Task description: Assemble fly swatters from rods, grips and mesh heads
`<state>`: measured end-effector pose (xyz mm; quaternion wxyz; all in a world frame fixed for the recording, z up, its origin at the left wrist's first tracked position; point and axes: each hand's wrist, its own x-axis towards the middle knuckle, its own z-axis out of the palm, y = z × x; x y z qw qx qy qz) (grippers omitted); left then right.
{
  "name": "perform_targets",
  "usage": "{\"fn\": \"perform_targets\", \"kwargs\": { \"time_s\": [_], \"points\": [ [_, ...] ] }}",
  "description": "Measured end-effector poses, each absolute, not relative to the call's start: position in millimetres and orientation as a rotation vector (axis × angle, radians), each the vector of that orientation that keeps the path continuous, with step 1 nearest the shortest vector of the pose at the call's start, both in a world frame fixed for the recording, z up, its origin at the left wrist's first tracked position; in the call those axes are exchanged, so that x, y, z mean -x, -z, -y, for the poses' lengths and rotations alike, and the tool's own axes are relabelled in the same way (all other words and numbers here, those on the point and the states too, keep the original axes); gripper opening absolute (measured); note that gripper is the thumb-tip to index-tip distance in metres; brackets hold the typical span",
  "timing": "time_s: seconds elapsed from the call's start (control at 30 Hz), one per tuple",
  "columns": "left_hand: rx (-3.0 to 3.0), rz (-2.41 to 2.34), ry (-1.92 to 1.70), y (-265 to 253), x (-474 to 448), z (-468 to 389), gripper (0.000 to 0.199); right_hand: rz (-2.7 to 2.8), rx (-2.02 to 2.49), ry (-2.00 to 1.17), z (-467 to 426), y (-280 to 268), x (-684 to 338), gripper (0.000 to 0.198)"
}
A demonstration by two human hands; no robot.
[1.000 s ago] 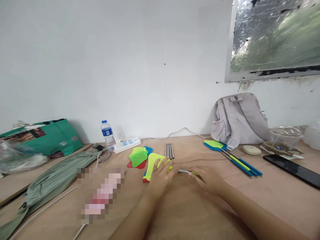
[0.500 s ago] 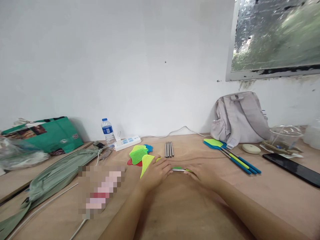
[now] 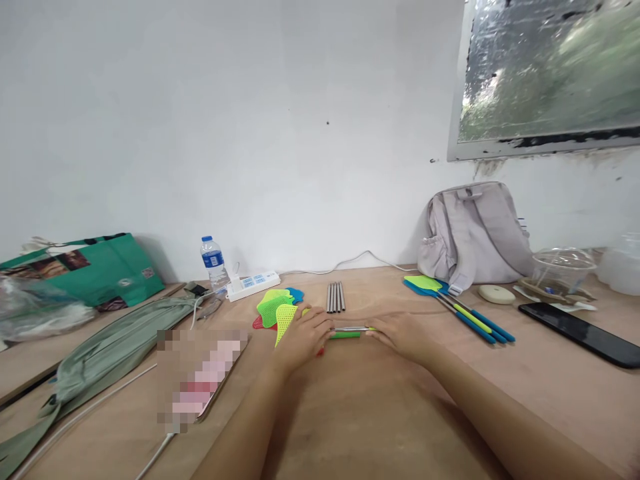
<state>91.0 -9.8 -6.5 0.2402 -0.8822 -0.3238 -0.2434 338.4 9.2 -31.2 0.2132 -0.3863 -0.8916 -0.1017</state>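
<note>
A yellow fly swatter lies level between my hands, its mesh head [image 3: 285, 323] at the left and a shiny metal rod [image 3: 349, 329] across the gap. My left hand [image 3: 304, 335] is closed around the neck end by the head. At the other end, my right hand [image 3: 401, 333] pinches a yellow handle whose tip shows at the rod. Just below the rod, on the table, lies a green handle [image 3: 346, 335], and a bit of red peeks out beneath my left hand. Loose green [image 3: 275, 312], blue [image 3: 297, 295] and red [image 3: 257, 323] swatter heads overlap behind my left hand.
Several metal tubes [image 3: 336, 297] stand in a row behind my hands. Whole fly swatters [image 3: 473, 315] lie at the right, near a backpack [image 3: 475, 233], a white case [image 3: 496, 294] and a black phone [image 3: 580, 335]. A power strip [image 3: 254, 285] and bottle [image 3: 214, 261] are at back left.
My hands have moved slightly apart, exposing more of the metal rod. The green handle now shows more fully below it, along with a bit of red. The view has shifted a little.
</note>
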Motion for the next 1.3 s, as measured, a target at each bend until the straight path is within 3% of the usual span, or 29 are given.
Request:
{"fn": "perform_targets", "kwargs": {
  "time_s": [0.33,0.63,0.87,1.3],
  "points": [
    [2.288,0.972,0.683,0,-45,6,0.016,2.497,1.133,0.175,-20,23,-383,0.039],
    [2.174,0.926,0.682,32,-119,11,0.022,2.443,1.129,0.091,-9,36,-359,0.038],
    [2.174,0.88,0.608,17,-118,19,0.019,2.445,1.055,-0.188,7,30,-339,0.039],
    [2.108,0.89,0.52,1,-89,21,0.016,2.46,1.047,0.034,-9,27,-358,0.041]
  ]
}}
